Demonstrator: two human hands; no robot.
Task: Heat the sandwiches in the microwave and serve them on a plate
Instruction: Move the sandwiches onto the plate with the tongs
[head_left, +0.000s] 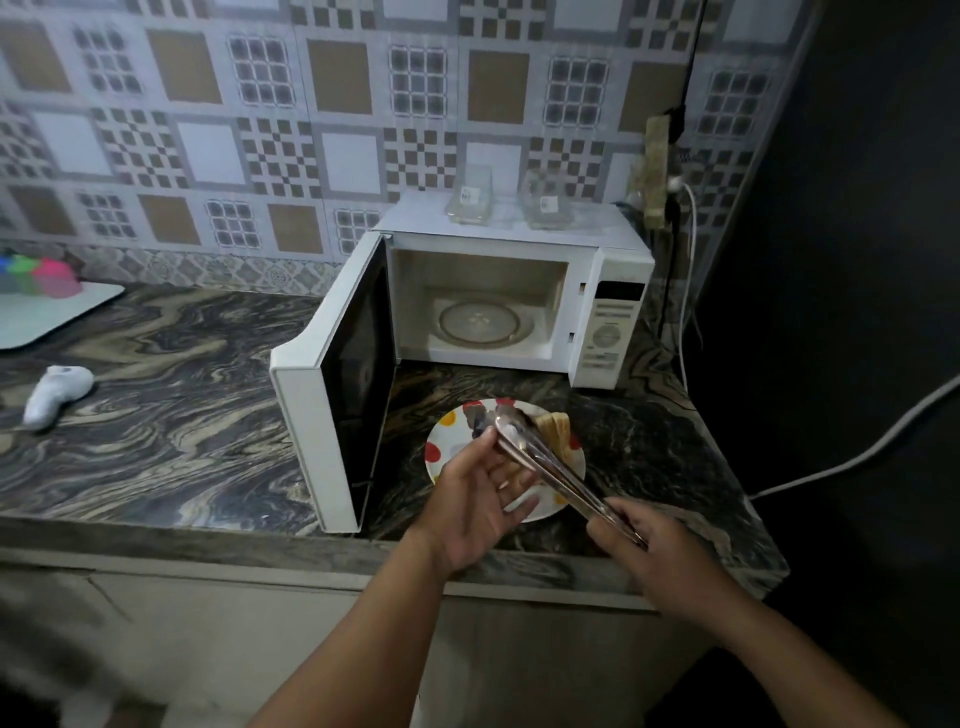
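Two bare arms reach in from the bottom, closest to me. The right hand (662, 553) has its fingers curled round the back end of metal tongs (540, 457). The left hand (480, 496) is spread, palm up, fingers loose, w/ the thumb touching the tongs near the front. Tong tips sit over the plate (441, 452), close together; can't tell if they pinch anything.

The plate is white w/ red & yellow dots and sits on the dark swirly worktop (171, 415), right in front of the microwave (519, 291). The sandwiches (556, 434) are on the plate, on its far right side, just beside the tong tips; looks like toasted bread, partly hidden.

Microwave door (337, 395) hangs wide open to the left. Glass turntable (485, 322) shows inside, nothing on it. Two clear boxes (470, 200) rest on top of the microwave.

Far left on the worktop: a white thing (57, 395) lying down, & a pale tray (52, 317) w/ bright coloured bits, too blurry to tell what. Patterned tiles (260, 130) cover the wall behind.
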